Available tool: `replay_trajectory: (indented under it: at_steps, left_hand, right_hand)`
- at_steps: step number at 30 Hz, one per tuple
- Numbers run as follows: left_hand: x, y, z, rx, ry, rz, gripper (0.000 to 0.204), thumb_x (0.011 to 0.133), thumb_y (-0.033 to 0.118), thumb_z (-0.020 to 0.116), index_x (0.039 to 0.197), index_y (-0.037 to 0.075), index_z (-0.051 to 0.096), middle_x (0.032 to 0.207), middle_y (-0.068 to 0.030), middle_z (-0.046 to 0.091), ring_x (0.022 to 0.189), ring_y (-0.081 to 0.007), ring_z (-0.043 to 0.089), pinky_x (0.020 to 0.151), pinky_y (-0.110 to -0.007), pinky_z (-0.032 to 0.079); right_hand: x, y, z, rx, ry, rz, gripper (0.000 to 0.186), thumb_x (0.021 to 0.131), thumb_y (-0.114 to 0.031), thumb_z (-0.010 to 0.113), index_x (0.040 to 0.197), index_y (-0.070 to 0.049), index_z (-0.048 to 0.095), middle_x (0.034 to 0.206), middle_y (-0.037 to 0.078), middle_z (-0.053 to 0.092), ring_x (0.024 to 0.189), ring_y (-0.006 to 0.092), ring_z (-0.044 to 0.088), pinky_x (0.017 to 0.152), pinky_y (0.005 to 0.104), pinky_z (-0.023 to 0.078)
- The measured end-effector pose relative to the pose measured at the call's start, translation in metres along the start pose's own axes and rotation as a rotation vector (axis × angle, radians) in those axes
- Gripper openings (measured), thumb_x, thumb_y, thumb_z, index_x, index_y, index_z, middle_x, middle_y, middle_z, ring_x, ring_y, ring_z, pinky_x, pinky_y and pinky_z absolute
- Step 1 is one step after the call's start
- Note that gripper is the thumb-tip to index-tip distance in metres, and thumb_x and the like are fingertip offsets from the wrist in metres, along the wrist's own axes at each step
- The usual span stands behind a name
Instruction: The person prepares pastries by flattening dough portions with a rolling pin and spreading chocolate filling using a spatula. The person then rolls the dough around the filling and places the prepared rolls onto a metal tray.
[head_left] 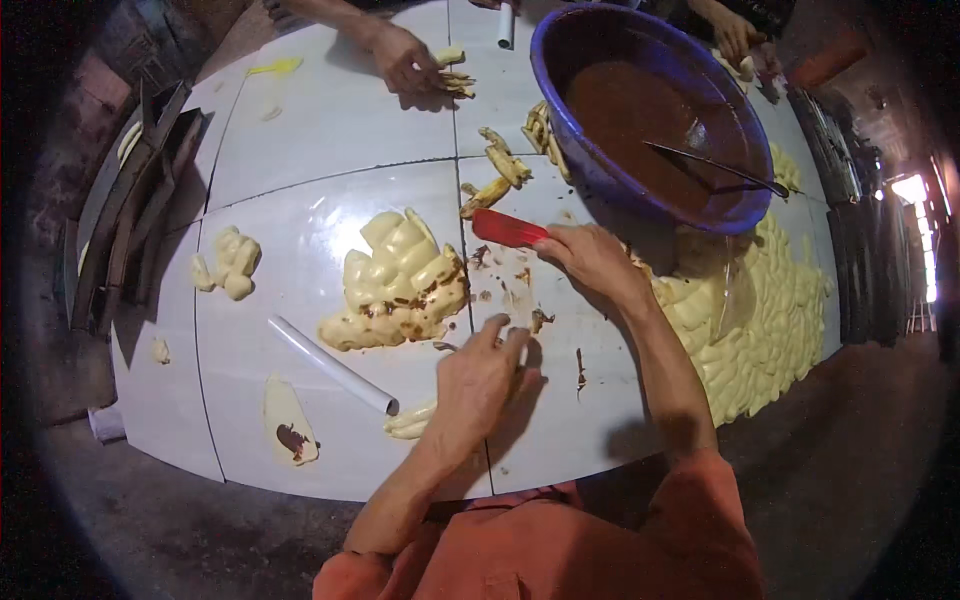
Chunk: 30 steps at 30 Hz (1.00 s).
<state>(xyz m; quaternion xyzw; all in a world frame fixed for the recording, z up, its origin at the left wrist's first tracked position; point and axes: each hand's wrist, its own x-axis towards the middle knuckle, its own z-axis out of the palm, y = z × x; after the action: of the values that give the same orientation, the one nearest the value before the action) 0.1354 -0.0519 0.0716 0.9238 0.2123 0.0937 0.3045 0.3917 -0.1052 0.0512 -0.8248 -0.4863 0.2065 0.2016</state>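
My right hand (590, 262) grips a red scraper (508, 228), its flat blade pointing left, just above the tabletop. My left hand (478, 375) hovers low over the white tiled table (280, 230), fingers stretched out and apart, beside small brown smears and scraps (540, 320). Left of both hands lies a heap of pale yellow dough pieces (395, 275), streaked with brown along its lower right side. Several brown-stained dough strips (500, 165) lie beyond the scraper. Near my left wrist, a few plain dough strips (410, 420) are partly hidden by my forearm.
A blue-purple basin (555, 100) of brown paste, with a long-handled utensil (715, 167), stands far right. Many dough pieces (760, 340) cover the right side. A white tube (333, 365) and flattened dough (288, 420) lie left. Other people's hands (405, 62) work across the table.
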Motion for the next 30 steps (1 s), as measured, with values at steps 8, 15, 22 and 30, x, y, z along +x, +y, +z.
replay_trajectory:
  at_steps: [8,15,22,30]
  left_hand:
    - [-0.023,-0.004,0.011,0.05,-0.08,-0.106,0.037,0.09,0.011,0.065,0.126,0.02,0.067,0.134,-0.0116,0.058,0.099,-0.0307,0.072,0.073,-0.043,0.061]
    - [-0.032,-0.02,0.025,0.008,-0.072,0.016,0.013,0.087,0.01,0.07,0.1,0.009,0.071,0.11,-0.0109,0.065,0.088,-0.033,0.073,0.07,-0.045,0.059]
    - [-0.031,-0.026,0.023,0.087,-0.094,0.058,0.014,0.089,0.011,0.069,0.102,0.007,0.068,0.11,-0.0106,0.069,0.092,-0.0311,0.073,0.075,-0.043,0.06]
    - [-0.014,-0.023,0.006,-0.032,-0.063,0.054,0.013,0.089,0.014,0.07,0.101,0.012,0.064,0.108,-0.0073,0.069,0.086,-0.0341,0.071,0.072,-0.044,0.057]
  right_hand:
    - [-0.015,0.007,-0.016,-0.186,-0.388,-0.227,0.042,0.102,-0.047,0.058,0.106,-0.008,0.073,0.085,0.019,0.07,0.082,0.0403,0.068,0.074,0.0492,0.05]
    - [-0.052,0.015,-0.037,-0.006,-0.189,-0.011,0.041,0.101,-0.043,0.063,0.111,-0.005,0.075,0.095,0.021,0.074,0.088,0.0388,0.072,0.078,0.047,0.053]
    - [-0.046,0.03,-0.024,-0.14,-0.263,-0.1,0.037,0.1,-0.042,0.063,0.105,-0.007,0.074,0.091,0.022,0.072,0.086,0.0417,0.07,0.075,0.0505,0.052]
    - [-0.128,0.063,-0.011,0.225,-0.114,0.232,0.043,0.102,-0.043,0.061,0.1,-0.001,0.073,0.081,0.021,0.069,0.074,0.0331,0.068,0.071,0.045,0.051]
